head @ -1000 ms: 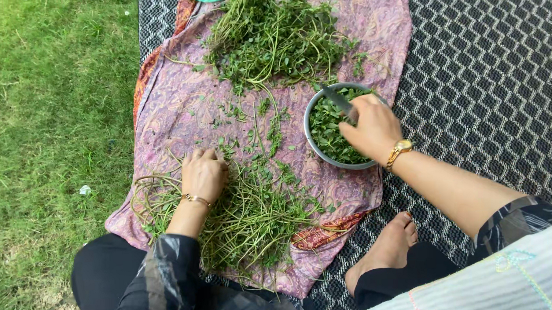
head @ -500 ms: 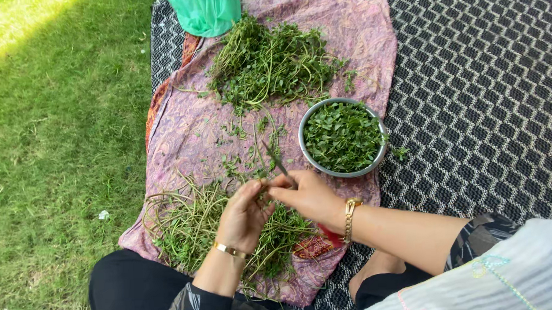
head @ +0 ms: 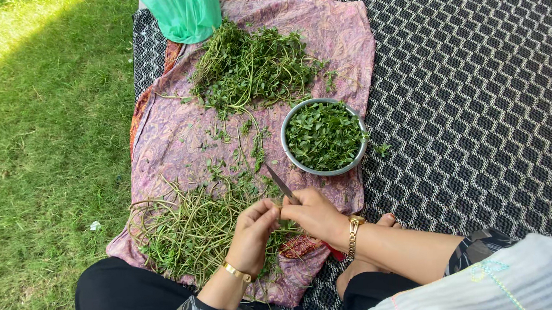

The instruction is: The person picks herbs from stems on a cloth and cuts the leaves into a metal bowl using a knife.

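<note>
Hands meet over the stem pile: right hand grips a knife, left hand pinches a sprig; best cut away from fingers.

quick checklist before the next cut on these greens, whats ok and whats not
1. Knife gripped in right hand: ok, the blade points up and away from the body.
2. Left hand holding a sprig against the right hand: cannot tell, the fingers hide the stem.
3. Left fingertips away from the blade edge: cannot tell, both hands meet right at the blade's base.
4. Metal bowl within easy reach: ok, just beyond the hands, holding picked leaves.
5. Unpicked pile still stocked: ok, plenty at the far end of the cloth.
6. Bare stems kept apart from the bowl: ok, heaped by the left knee.
</note>
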